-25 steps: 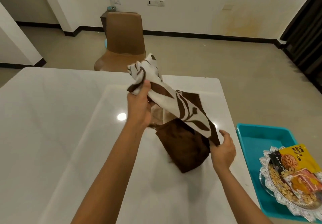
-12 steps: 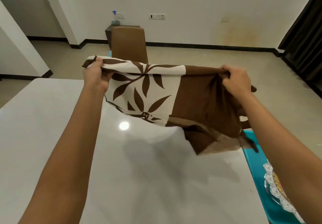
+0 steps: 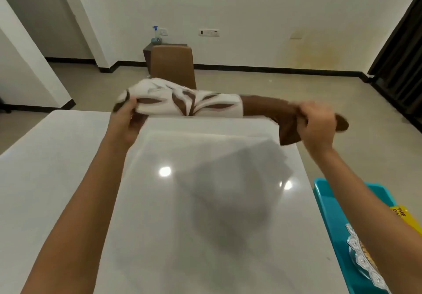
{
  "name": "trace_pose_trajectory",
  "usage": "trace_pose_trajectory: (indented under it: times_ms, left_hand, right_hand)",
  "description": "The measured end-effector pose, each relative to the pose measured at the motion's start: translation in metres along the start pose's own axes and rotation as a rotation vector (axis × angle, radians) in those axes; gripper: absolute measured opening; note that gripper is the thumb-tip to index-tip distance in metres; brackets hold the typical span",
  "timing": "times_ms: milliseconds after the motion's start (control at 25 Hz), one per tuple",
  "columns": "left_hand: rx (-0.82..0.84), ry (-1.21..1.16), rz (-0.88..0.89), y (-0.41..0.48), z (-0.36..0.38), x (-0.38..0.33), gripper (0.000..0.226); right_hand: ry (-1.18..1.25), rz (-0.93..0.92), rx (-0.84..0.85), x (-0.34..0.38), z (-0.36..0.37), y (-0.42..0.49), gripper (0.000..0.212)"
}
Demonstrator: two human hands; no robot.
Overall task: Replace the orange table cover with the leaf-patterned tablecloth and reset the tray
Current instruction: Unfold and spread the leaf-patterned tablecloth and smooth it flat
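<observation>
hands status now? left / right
Left hand: grips the leaf-patterned tablecloth by its white end.
Right hand: grips its brown end.

We're seeing open passage over the white table from 6 up to 12 o'clock. The tablecloth is stretching across the far edge at 12, the brown chair standing just behind. The teal tray is blocking just beside the table at 4.

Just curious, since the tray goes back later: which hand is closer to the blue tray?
Right. The right hand grips the brown end of the tablecloth, just beyond the far end of the tray; the left hand holds the leafy end, farther left.
</observation>
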State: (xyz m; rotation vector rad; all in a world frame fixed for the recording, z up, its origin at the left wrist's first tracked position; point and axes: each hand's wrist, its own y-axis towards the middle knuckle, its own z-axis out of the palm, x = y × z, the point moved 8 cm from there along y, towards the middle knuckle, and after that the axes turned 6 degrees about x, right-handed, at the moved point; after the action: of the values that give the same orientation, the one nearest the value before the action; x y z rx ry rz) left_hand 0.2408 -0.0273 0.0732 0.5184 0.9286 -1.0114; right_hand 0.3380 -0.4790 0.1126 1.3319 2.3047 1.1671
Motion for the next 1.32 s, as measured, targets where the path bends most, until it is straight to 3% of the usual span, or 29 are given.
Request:
trace_pose_trajectory:
  times_ms: [80, 200, 320, 400, 480, 600, 640, 680, 760, 840, 880, 1000, 1080, 1160, 1240, 1320]
  left_hand:
    - [-0.111, 0.098, -0.132, -0.023, -0.061, 0.052, 0.029]
    - [-0.351, 0.3, -0.466, -0.081, -0.158, 0.143, 0.024]
    - [-0.426, 0.821, -0.797, -0.147, -0.231, 0.194, 0.029]
    - [-0.356, 1.247, -0.824, -0.169, -0.237, 0.193, 0.025]
    - [-0.205, 1.37, -0.951, -0.188, -0.22, 0.198, 0.021]
    - [0.186, 1.465, -1.616, -0.238, -0.191, 0.206, 0.027]
    - [0.259, 1.556, -1.662, -0.24, -0.184, 0.204, 0.039]
    - [0.29, 1.676, -1.58, -0.232, -0.176, 0.203, 0.046]
    - [0.248, 1.966, -0.967, -0.188, -0.153, 0.198, 0.05]
    - [0.266, 1.928, -0.399, -0.162, -0.122, 0.194, 0.077]
    - [0.364, 1.941, -0.303, -0.158, -0.114, 0.202, 0.092]
    - [0.622, 2.099, -0.453, -0.178, -0.114, 0.251, 0.108]
    - [0.627, 2.155, -0.533, -0.201, -0.105, 0.271, 0.108]
    - [0.554, 2.084, -0.458, -0.21, -0.084, 0.274, 0.088]
    - [0.417, 1.952, -0.256, -0.199, -0.065, 0.259, 0.052]
    - [0.235, 1.873, -0.124, -0.173, -0.062, 0.236, 0.034]
  right_hand:
    - [0.031, -0.057, 0.108, 0.006, 0.022, -0.069, 0.03]
    - [-0.022, -0.033, 0.492, 0.004, 0.081, -0.193, 0.035]
    - [-0.065, 0.227, 0.819, -0.025, 0.111, -0.292, 0.033]
    - [-0.041, 0.505, 0.824, -0.04, 0.097, -0.317, 0.026]
    - [-0.018, 0.676, 0.721, -0.036, 0.083, -0.322, 0.018]
    - [0.186, 0.868, 0.742, -0.01, 0.093, -0.323, 0.05]
    - [0.282, 0.936, 0.814, -0.001, 0.105, -0.324, 0.066]
    - [0.337, 0.971, 0.887, 0.004, 0.118, -0.323, 0.082]
    - [0.274, 0.931, 1.032, 0.005, 0.144, -0.318, 0.102]
    - [0.123, 0.805, 1.151, -0.008, 0.162, -0.308, 0.109]
    - [0.054, 0.743, 1.182, -0.017, 0.168, -0.301, 0.106]
    - [-0.084, 0.713, 1.101, -0.041, 0.164, -0.269, 0.088]
    - [0.012, 0.775, 1.0, -0.028, 0.156, -0.261, 0.079]
    - [0.172, 0.763, 1.001, 0.006, 0.156, -0.278, 0.08]
    - [0.166, 0.69, 1.13, 0.036, 0.155, -0.313, 0.096]
    - [0.117, 0.636, 1.187, 0.044, 0.15, -0.338, 0.112]
